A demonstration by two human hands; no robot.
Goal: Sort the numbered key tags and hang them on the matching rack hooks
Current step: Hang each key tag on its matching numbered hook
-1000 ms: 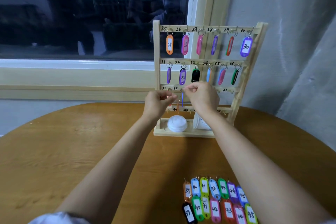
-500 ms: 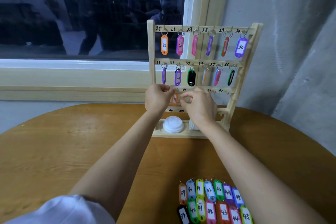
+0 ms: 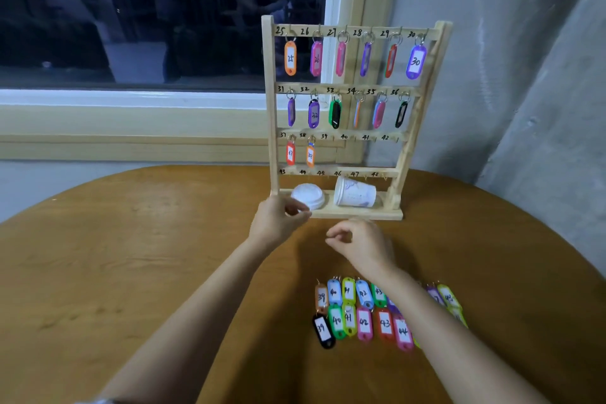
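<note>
A wooden key rack [image 3: 414, 128] stands at the far side of the round table, its hooks numbered 25 to 48. Tags hang on the two upper rows. On the third row hang a red tag 37 [image 3: 290, 153] and an orange tag 38 [image 3: 310, 155]; the other hooks there are bare. Two rows of loose coloured tags [image 3: 364, 321], numbered from 39 upward, lie near me. My left hand [image 3: 278, 221] hovers by the rack's base, fingers loosely curled and holding nothing. My right hand [image 3: 362, 246] hovers lower over the table, thumb near forefinger, holding nothing.
A white lid [image 3: 308, 195] and a tipped paper cup [image 3: 355, 193] lie on the rack's bottom shelf. The wooden table [image 3: 131, 256] spreads to the left. A dark window and a grey wall stand behind the rack.
Both hands have left the third row and dropped toward the table. The orange tag 38 now hangs free on its hook beside tag 37.
</note>
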